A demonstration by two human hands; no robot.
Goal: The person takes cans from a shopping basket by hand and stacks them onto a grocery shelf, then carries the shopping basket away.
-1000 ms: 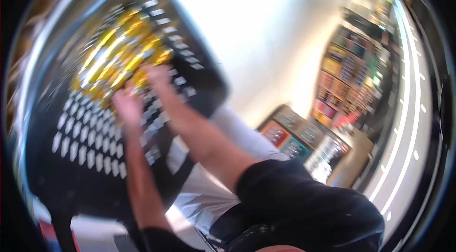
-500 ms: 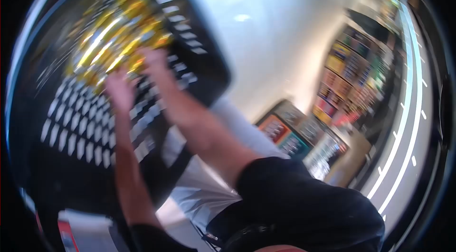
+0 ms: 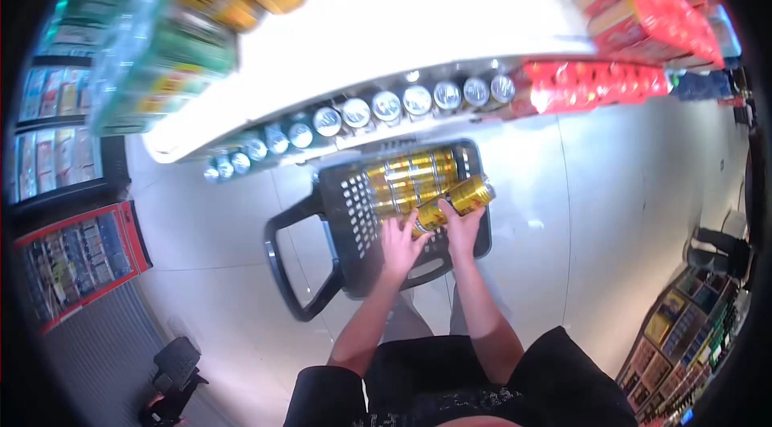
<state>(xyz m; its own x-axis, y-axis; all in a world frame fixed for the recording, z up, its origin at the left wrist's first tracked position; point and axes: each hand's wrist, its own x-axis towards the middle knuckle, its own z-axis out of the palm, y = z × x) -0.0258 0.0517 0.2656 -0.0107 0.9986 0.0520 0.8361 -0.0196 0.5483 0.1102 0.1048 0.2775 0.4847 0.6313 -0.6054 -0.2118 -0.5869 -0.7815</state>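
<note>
Both my hands are around gold cans held end to end above a black basket. My left hand (image 3: 402, 244) is closed on the left can (image 3: 429, 219), and my right hand (image 3: 461, 227) grips the right can (image 3: 471, 195). Below them the black perforated basket (image 3: 347, 246) stands on the floor with its handle folded out to the left. Several more gold cans (image 3: 410, 172) lie in rows inside it. My fingers hide part of the held cans.
A white shelf (image 3: 418, 17) curves beyond the basket, with a row of silver-topped cans (image 3: 387, 105) below it. Red packs (image 3: 591, 85) sit at its right, green packs (image 3: 173, 65) at its left. A red-framed display (image 3: 80, 262) stands at left.
The view has swung round and the shelf now shows beyond the basket. My hands, earlier at the cans inside the basket, now hold gold cans above it.
</note>
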